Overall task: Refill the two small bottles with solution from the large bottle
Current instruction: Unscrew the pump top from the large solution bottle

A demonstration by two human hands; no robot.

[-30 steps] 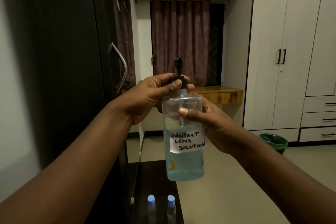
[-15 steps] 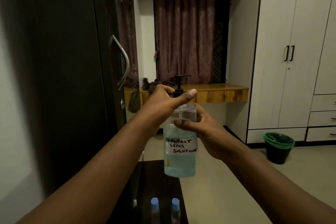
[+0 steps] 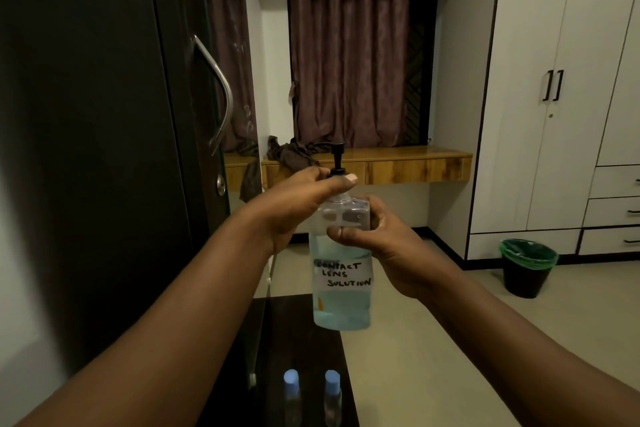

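Above the dark surface [image 3: 304,333]: large bottle [image 3: 342,288] held upright in both hands.
Right hand [image 3: 377,239] wraps its fingers round the bottle's shoulder; left hand [image 3: 298,198] has fingers clamped on the black pump collar [image 3: 337,173], directly atop the vertical long axis. Two small bottles [image 3: 311,395], blue-capped, stand below and nearer the body, untouched; the collar probably unscrews next.

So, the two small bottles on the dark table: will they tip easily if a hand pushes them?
Probably yes. The small bottles look tall and narrow, so a sideways push may topple them. They look nearly empty, so likely light and easy to slide on the glossy table. Both blue caps are on, so a fall should spill little.
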